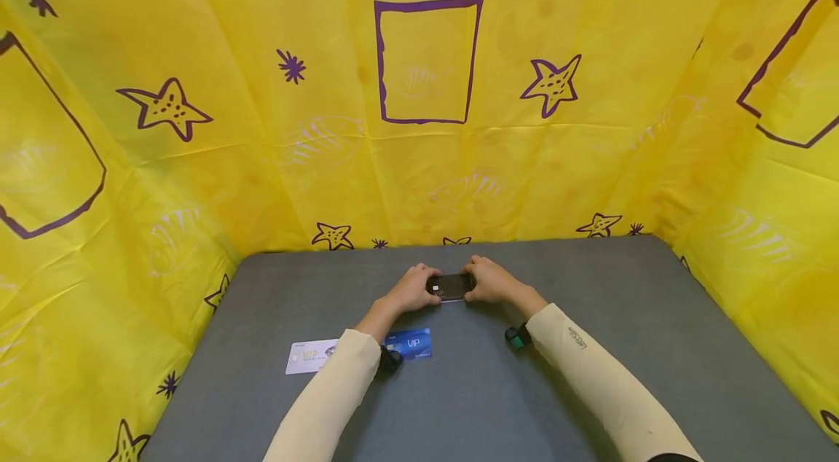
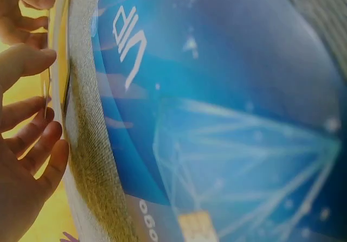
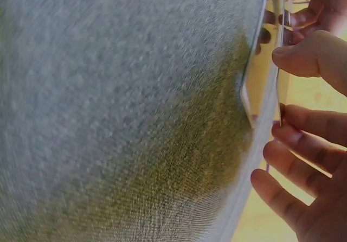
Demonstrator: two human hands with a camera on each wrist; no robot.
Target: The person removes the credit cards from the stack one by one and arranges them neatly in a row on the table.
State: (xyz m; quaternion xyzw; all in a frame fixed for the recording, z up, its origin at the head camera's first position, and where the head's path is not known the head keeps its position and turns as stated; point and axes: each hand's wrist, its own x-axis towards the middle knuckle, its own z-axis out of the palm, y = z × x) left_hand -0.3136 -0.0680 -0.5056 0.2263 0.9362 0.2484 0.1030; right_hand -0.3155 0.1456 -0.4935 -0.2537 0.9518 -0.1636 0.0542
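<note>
Over the far middle of the table, both hands hold a thin black card (image 1: pixel 454 288) with a small light chip mark. My left hand (image 1: pixel 414 289) pinches its left end between thumb and fingers. The right end is pinched the same way by my right hand (image 1: pixel 491 280). Seen nearly edge-on in the right wrist view, the card (image 3: pixel 280 84) shows as a thin line between thumb and fingertips. Just below it, a glossy, reflective flat piece (image 3: pixel 257 82) lies on the table, mostly hidden under the black card in the head view.
A blue VIP card (image 1: pixel 416 344) lies on the grey table (image 1: pixel 590 316) by the left wrist; it fills much of the left wrist view. Left of it lies a white VIP card (image 1: pixel 308 358), partly covered by the left sleeve. Yellow patterned cloth (image 1: pixel 426 178) surrounds the table.
</note>
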